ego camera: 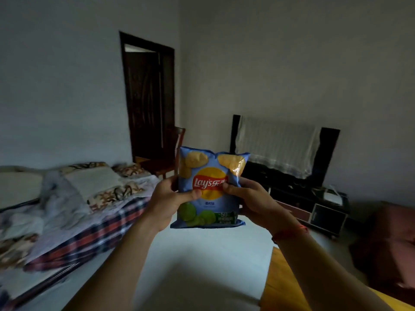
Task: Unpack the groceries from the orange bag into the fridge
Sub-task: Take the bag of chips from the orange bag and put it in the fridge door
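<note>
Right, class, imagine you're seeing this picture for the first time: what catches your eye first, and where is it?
The bright blue chip bag stands out, held upright mid-view by the left hand and right hand at its sides. Left of it lies an unmade bed with patterned bedding; to the right, a television draped in white cloth.

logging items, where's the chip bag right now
Head view, centre frame: the chip bag is held upright between the left hand and right hand, bed to its left, cloth-covered TV behind on the right.
</note>
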The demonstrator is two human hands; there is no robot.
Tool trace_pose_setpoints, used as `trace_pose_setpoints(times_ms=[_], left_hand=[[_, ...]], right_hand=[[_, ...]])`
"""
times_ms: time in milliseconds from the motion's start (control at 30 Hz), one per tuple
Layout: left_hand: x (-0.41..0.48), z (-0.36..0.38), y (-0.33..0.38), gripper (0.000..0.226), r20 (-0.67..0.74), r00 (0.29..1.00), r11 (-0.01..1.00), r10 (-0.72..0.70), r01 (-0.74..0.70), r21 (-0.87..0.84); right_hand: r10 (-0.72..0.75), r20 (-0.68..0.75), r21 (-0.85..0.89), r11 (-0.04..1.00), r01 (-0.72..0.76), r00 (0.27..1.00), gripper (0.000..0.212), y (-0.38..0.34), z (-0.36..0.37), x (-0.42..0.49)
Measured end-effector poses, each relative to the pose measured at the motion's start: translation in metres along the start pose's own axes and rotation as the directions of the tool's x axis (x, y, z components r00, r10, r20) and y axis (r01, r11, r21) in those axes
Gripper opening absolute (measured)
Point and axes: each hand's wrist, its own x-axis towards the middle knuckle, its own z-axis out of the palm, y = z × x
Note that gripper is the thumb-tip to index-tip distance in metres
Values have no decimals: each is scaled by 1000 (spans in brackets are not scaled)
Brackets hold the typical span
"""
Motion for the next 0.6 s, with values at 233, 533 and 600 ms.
trace_pose_setpoints(times_ms=[233,533,600], left_hand=[[-68,-125,36,34,-255,965,995,64,-42,90],[-182,-247,78,47,-639,741,964,204,-37,265],[-208,-260,87,47,-695,682,957,227,-25,288]], right_hand=[[11,258,-1,1000,-11,966,32,12,139,34],[0,652,24,1000,-20,758,41,32,310,53],[-21,709,55,998,-25,705,38,37,345,54]])
